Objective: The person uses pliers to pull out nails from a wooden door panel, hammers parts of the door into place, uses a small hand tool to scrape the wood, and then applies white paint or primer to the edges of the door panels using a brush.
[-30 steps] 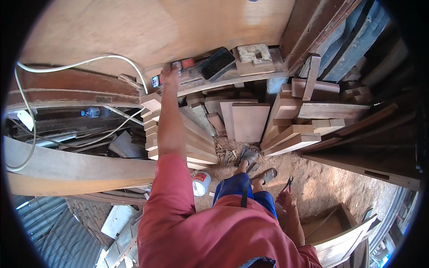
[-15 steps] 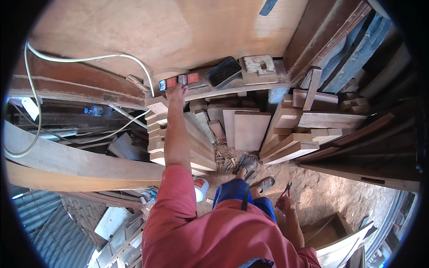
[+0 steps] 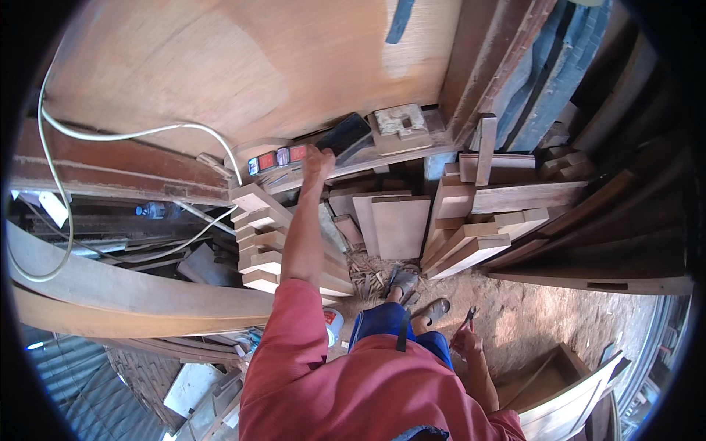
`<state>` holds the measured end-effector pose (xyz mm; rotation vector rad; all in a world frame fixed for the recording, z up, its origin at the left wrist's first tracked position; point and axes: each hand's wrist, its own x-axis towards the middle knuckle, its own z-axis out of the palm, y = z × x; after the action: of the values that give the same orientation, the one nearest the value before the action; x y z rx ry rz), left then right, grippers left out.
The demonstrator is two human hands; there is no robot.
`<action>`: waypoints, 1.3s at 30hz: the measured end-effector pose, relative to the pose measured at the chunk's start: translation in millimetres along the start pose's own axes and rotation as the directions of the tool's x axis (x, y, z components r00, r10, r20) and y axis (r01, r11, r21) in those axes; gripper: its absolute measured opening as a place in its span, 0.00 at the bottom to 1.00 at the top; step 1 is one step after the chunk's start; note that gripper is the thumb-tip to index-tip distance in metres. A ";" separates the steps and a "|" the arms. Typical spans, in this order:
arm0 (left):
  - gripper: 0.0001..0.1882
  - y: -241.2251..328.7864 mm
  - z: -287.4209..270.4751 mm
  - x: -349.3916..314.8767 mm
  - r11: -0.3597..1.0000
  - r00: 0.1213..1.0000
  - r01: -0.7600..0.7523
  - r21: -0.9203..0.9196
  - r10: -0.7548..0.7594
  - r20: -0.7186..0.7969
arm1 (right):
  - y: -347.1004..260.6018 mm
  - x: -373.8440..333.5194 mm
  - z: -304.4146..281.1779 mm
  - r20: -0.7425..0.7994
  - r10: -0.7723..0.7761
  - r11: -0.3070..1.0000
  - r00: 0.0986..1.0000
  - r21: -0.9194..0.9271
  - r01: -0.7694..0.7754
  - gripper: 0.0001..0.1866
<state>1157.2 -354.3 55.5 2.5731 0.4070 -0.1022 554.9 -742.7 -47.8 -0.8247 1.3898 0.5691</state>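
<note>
My left hand [image 3: 318,160] reaches far forward to a wooden ledge [image 3: 353,166]. It is at the right end of a pair of small red packs [image 3: 297,153] and by the near corner of a flat black rectangular object [image 3: 346,134]. Its fingers are too small and partly hidden, so their grip is unclear. Low at my right side, my right hand [image 3: 465,342] is closed around a small hand tool that looks like pliers [image 3: 471,316], with dark jaws pointing forward and red at the handle.
Stacked boards [image 3: 261,242] stand left of my arm, more timber [image 3: 478,242] to the right. Upright panels [image 3: 401,226] lean below the ledge. A pale cable [image 3: 140,137] loops at left. A white bucket [image 3: 333,325] stands by my leg; a wooden box [image 3: 544,375] lies at lower right.
My left hand has moved right along the ledge, from between the red packs to beside the black object. The right hand still holds its tool. The whole view has shifted.
</note>
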 end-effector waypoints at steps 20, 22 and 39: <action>0.16 -92.5 70.2 -115.5 0.814 0.878 0.420 -0.401 -0.252 0.408 | 15.8 -32.9 -20.2 -0.171 -0.047 0.817 0.984 0.561 0.136 0.17; 0.09 -96.9 125.0 -209.8 0.825 0.791 0.381 -0.417 -0.056 0.610 | 7.6 -46.1 -27.7 -0.102 -0.091 0.760 0.991 0.636 0.135 0.20; 0.19 302.7 335.2 -531.9 0.616 0.198 -0.777 -0.130 0.435 0.878 | -4.3 -111.5 -346.5 -0.223 -0.517 0.237 0.826 0.890 0.389 0.08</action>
<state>746.4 -915.3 -2.6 2.3524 -1.1817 -1.2103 329.6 -1004.0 68.4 -0.1917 1.0100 -0.6504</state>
